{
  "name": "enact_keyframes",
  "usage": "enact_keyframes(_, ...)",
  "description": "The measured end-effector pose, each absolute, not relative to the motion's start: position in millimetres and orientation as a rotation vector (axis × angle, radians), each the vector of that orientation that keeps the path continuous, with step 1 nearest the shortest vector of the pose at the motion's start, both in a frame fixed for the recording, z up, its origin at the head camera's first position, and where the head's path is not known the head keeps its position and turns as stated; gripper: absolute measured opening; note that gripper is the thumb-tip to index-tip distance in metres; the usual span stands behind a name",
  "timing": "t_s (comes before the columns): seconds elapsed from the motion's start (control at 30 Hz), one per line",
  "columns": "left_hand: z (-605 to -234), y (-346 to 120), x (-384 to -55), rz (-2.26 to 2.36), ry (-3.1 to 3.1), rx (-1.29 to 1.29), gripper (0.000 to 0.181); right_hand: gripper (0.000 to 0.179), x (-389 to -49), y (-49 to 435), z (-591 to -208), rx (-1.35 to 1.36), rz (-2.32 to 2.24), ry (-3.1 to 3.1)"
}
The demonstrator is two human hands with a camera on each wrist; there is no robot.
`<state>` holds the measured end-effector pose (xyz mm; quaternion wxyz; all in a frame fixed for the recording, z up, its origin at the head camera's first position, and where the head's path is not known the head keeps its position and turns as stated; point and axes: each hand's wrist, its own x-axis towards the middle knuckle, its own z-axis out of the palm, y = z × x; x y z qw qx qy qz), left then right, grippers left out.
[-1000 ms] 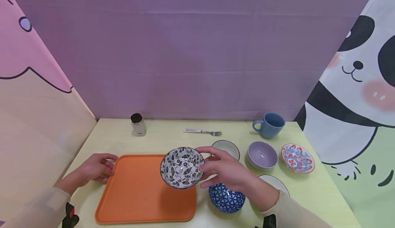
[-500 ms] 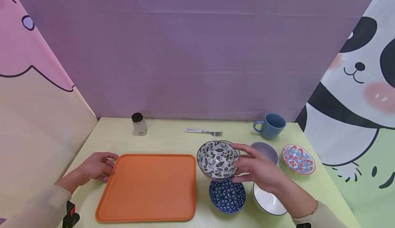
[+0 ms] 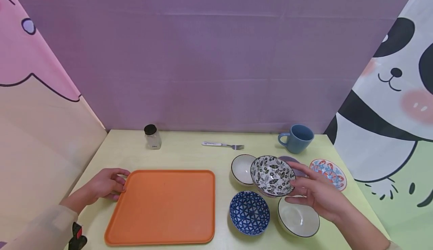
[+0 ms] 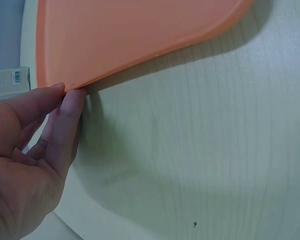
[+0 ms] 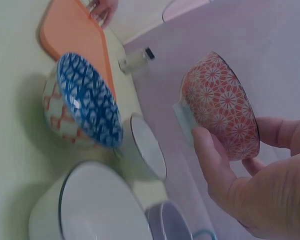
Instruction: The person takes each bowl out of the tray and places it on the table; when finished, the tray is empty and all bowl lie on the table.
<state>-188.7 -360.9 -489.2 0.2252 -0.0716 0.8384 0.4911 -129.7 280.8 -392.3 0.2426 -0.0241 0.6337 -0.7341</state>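
My right hand [image 3: 319,190] grips a bowl [image 3: 272,175] by its side, thumb on the near rim. Black leaves and flowers cover the bowl's white inside; its red patterned outside shows in the right wrist view [image 5: 220,107]. It is held in the air, overlapping the purple bowl [image 3: 288,159] behind. My left hand [image 3: 107,184] pinches the far left corner of the orange tray [image 3: 162,205], thumb on top, fingers beneath, as the left wrist view shows [image 4: 37,145]. Beneath the held bowl are a blue patterned bowl [image 3: 249,213] and a white bowl [image 3: 299,216].
Another white bowl [image 3: 242,169] stands left of the held one. A red and blue patterned dish [image 3: 329,171] is at the right, and a blue mug [image 3: 297,139] behind. A fork [image 3: 223,145] and a black-lidded jar [image 3: 152,137] lie along the table's back.
My right hand has carried the patterned bowl rightward from over the tray, past the blue bowl, to above the other bowls. The left hand has stayed at the tray corner.
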Motion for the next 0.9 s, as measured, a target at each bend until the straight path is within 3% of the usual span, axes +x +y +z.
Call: enact_keyframes(0.9,-493,-363,-187,1.392,2.315,-0.166,0.058,0.048,-93,431,-435,0.368,-2.051,1.854)
